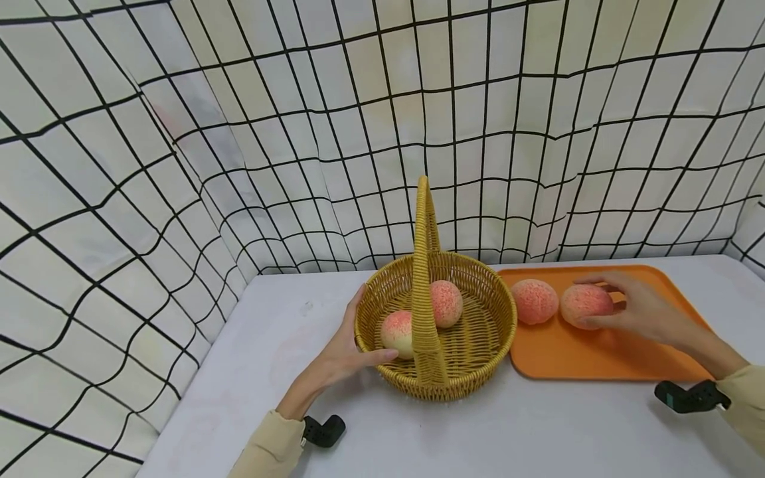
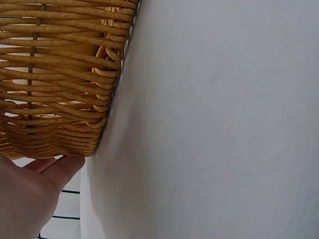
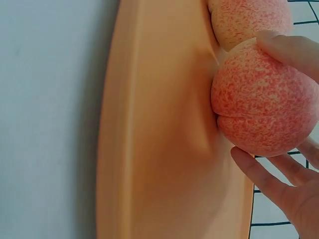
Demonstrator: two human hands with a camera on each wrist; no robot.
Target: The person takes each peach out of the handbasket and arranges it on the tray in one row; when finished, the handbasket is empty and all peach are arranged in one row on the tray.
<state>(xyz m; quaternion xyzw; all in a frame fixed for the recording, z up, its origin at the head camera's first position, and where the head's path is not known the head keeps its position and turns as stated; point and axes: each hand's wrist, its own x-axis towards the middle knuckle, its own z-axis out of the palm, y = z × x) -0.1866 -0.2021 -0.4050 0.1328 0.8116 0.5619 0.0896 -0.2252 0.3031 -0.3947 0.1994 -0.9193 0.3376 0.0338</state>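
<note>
A woven wicker basket [image 1: 436, 382] with a tall arched handle stands on the white table, with two pink-and-cream peaches inside, a front peach [image 1: 396, 332] and a back peach [image 1: 447, 304]. My left hand [image 1: 346, 348] holds the basket's left side, thumb over the rim and fingers along the outer wall. In the left wrist view those fingers [image 2: 65, 168] touch the wicker near its base. On the orange tray [image 1: 574, 365], my right hand [image 1: 642, 309] holds the right-hand peach [image 3: 264, 104] between thumb and fingers. Another peach [image 1: 534, 302] lies just left of it.
The tray sits close against the basket's right side. Behind the table [image 1: 239, 385] rises a white backdrop covered by a black grid net [image 1: 466, 133], which also runs along the left. The basket's handle [image 1: 423, 279] stands upright across its middle.
</note>
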